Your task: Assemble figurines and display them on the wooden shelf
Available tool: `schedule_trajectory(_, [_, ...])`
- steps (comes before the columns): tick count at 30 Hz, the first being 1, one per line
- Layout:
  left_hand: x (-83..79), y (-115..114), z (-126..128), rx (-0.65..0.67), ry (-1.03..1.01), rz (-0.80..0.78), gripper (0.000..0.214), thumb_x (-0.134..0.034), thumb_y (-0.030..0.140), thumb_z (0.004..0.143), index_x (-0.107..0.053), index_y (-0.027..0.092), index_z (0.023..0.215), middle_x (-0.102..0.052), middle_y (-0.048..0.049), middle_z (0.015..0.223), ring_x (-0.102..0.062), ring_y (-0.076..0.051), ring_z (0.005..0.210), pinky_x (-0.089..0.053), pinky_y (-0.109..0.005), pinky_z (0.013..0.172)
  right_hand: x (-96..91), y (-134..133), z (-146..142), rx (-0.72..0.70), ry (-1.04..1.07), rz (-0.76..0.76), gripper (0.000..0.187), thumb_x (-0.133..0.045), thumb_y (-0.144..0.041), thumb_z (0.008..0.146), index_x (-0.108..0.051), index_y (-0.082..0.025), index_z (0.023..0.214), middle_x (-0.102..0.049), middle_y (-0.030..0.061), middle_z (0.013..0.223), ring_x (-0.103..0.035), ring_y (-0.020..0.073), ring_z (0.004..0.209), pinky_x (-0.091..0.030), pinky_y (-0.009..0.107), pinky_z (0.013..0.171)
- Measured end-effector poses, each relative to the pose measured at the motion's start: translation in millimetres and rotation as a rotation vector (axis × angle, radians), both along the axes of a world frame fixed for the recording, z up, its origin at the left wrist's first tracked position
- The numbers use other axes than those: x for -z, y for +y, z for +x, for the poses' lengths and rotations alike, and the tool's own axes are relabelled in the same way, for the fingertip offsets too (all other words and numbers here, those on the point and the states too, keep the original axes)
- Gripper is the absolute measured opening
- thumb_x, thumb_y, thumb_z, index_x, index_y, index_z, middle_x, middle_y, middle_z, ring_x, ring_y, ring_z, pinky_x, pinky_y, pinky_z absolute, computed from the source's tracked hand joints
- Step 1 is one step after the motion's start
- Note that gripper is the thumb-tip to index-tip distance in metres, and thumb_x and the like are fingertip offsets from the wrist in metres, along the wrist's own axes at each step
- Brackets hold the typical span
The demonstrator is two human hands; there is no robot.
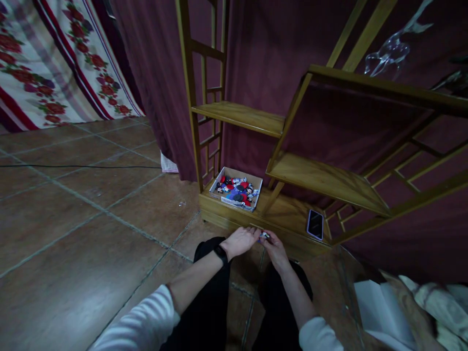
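My left hand (243, 241) and my right hand (275, 249) meet above my knees, just in front of the wooden shelf base. Between their fingertips is a small white and dark piece (264, 235), with a bit of blue or purple at its lower left. It is too small and too covered by fingers to name. Both hands have their fingers closed on it. Beyond them, a shallow cardboard box (257, 193) sits on the base, holding several small figurines (239, 189) in red, blue, black and white.
The wooden shelf unit (241, 117) rises ahead, its staggered boards jutting over the base. A phone (315, 224) lies on the base at right. A clear glass ornament (389, 51) stands on the upper right board. A white open box (382, 312) is on the floor; a black cable (80, 166) crosses the tiles.
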State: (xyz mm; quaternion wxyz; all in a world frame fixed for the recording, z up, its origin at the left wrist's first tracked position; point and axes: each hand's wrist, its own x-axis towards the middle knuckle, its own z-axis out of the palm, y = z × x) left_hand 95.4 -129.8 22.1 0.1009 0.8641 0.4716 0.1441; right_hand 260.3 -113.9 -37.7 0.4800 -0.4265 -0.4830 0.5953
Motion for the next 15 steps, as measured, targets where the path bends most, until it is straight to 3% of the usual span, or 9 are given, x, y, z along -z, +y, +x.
schedule_trajectory(5, [4.6, -1, 2, -0.056, 0.17, 0.094, 0.041, -0.032, 0.013, 0.086, -0.032, 0.011, 0.128, -0.056, -0.017, 0.108, -0.055, -0.024, 0.097, -0.043, -0.035, 0.074, 7.5, 8, -7, 0.018, 0.03, -0.013, 0.037, -0.073, -0.035, 0.06, -0.063, -0.022, 0.093, -0.065, 0.0027, 0.094, -0.057, 0.0167, 0.089, -0.044, 0.031, 0.084])
schedule_trajectory(9, [-0.5, -2, 0, -0.127, 0.123, 0.069, 0.04, -0.035, 0.016, 0.086, -0.035, 0.012, 0.126, -0.058, -0.0146, 0.104, -0.057, -0.023, 0.094, -0.044, -0.033, 0.074, 11.8, 11, -8, 0.013, 0.053, -0.036, 0.036, -0.072, -0.036, 0.061, -0.063, -0.022, 0.093, -0.065, 0.0026, 0.095, -0.058, 0.0163, 0.087, -0.044, 0.031, 0.083])
schedule_trajectory(12, [-6.6, -12, 1, -0.272, -0.093, 0.037, 0.037, -0.034, 0.02, 0.088, -0.04, 0.017, 0.124, -0.057, -0.0116, 0.105, -0.056, -0.021, 0.094, -0.044, -0.032, 0.077, 11.6, 15, -6, 0.05, 0.046, -0.054, 0.034, -0.071, -0.037, 0.063, -0.063, -0.021, 0.091, -0.066, 0.0029, 0.093, -0.059, 0.017, 0.086, -0.045, 0.031, 0.082])
schedule_trajectory(15, [-9.2, -39, 18, -0.346, -0.486, -0.039, 0.03, -0.034, 0.022, 0.088, -0.051, 0.02, 0.112, -0.057, -0.0081, 0.104, -0.055, -0.018, 0.095, -0.044, -0.031, 0.082, 10.2, 21, -5, 0.088, 0.081, -0.095, 0.034, -0.073, -0.036, 0.06, -0.063, -0.02, 0.088, -0.066, 0.0029, 0.09, -0.059, 0.0173, 0.085, -0.046, 0.032, 0.081])
